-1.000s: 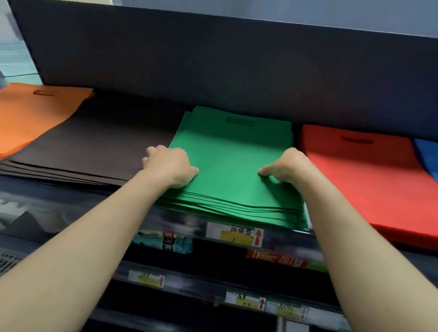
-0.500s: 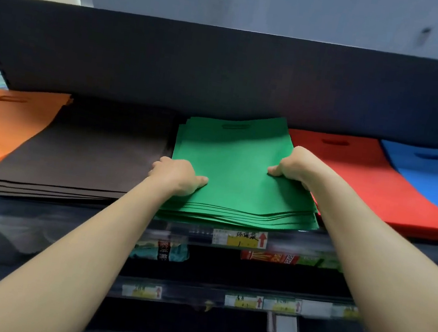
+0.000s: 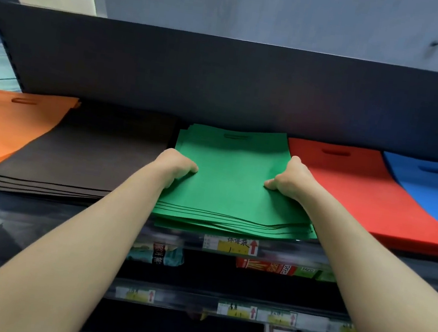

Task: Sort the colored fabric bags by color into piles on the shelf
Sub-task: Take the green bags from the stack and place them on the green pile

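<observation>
Both hands clasp the stack of green bags (image 3: 230, 184), which lies mid-shelf and reaches the front edge of the shelf (image 3: 53, 206). The left hand (image 3: 177, 164) curls round the stack's left side and the right hand (image 3: 291, 179) round its right, thumbs on top. Orange bags (image 3: 2, 131) and black bags (image 3: 96, 158) lie toward the shelf's left end, red bags (image 3: 361, 198) and blue bags (image 3: 437, 189) toward its right.

Green bags (image 3: 233, 178) — flat, stacked mid-shelf (image 3: 367, 255)
</observation>
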The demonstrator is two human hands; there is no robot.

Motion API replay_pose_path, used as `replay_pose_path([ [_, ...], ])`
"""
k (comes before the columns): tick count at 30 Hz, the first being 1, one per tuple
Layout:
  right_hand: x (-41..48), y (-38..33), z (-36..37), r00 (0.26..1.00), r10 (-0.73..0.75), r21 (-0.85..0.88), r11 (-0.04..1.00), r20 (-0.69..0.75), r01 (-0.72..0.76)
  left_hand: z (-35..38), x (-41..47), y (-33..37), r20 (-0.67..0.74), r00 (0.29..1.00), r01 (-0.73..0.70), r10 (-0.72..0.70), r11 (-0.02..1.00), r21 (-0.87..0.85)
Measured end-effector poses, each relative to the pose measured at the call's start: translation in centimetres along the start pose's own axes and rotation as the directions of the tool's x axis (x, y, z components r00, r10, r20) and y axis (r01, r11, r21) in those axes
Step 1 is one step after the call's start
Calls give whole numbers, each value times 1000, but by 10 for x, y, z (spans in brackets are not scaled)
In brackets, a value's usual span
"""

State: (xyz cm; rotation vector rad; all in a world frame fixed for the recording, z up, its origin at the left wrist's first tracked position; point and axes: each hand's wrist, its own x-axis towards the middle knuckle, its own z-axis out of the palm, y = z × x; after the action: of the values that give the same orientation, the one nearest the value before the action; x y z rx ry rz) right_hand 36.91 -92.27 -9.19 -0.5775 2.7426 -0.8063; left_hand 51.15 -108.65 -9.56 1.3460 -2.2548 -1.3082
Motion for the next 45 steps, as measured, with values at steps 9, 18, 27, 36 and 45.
replay_pose_path([
  [9,-4,-11,-32,901,-285,75,943,-327,325,-16,-16,28,-323,876,-374,359,927,16],
  [18,-2,-30,-61,912,-185,619,683,-366,387,-36,-24,31,-400,763,-616,508,760,-208],
  [27,-13,-45,-52,825,-183,452,763,-534,462,-19,-36,34,-555,629,-654,544,756,0],
  [36,-19,-61,-75,828,-214,501,709,-518,496,-45,-38,51,-528,659,-711,536,672,-205],
  [45,-24,-54,-59,800,-225,442,735,-556,514,-34,-25,33,-471,616,-766,631,619,-173],
])
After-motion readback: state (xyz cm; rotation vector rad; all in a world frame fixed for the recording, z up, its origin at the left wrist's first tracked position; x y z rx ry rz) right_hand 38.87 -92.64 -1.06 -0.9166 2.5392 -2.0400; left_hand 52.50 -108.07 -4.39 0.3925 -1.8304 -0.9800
